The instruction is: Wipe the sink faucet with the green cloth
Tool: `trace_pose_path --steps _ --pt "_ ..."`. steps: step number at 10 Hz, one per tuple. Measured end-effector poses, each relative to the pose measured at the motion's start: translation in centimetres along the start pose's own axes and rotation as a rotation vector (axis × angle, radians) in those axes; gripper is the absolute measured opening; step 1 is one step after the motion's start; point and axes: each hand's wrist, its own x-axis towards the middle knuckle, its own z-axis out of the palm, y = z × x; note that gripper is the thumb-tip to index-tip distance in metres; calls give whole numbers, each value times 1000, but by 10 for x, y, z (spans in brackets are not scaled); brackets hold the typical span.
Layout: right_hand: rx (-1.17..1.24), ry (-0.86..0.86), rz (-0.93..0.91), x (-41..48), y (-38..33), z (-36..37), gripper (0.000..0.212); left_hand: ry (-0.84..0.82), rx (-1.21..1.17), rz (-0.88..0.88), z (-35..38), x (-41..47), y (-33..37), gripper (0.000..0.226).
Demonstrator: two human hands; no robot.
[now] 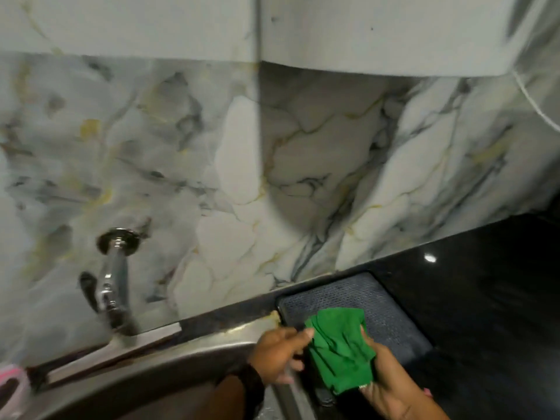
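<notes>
So there's one cloth, one faucet and two hands: the right hand has it bunched in a clenched grip above the dark mat, the left hand pinches its edge, with the wall-mounted faucet well off to the left over the sink.

The faucet is motion-blurred; a pink object is cut off left.

Two bare hands show at the lower middle of the frame; the left hand wears a dark wristband.
</notes>
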Motion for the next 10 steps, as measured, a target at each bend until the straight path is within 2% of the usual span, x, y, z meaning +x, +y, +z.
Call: trace_pose_path --steps 1,2,3,4,5,6,7,8,9,10 --pt "-154 47 12 18 -30 -36 58 -137 -211 -149 57 43 -20 34" --pt "-347 192 0 50 -58 -68 65 -34 -351 -205 95 94 -32 45" --pt "-538 233 -111 87 -75 -91 41 81 -410 -189 119 142 -33 53" --pt "-879 353 -288 123 -82 -116 35 129 -373 -165 131 192 -35 33" --pt "-1188 436 -380 144 -81 -125 34 243 -245 -132 132 223 -38 32" --pt "-1434 534 -429 151 -72 -130 28 416 212 -53 124 233 -48 43" --pt "-1515 561 -426 158 -70 -128 32 513 454 40 123 230 -47 52" --pt "-1600 573 -277 154 -75 -122 43 477 638 81 125 215 -41 33" --pt "-1515 630 -349 138 -75 -108 54 371 755 173 111 190 -35 31" --pt "-1496 766 -514 104 -61 -90 62 409 938 374 71 142 -38 46"
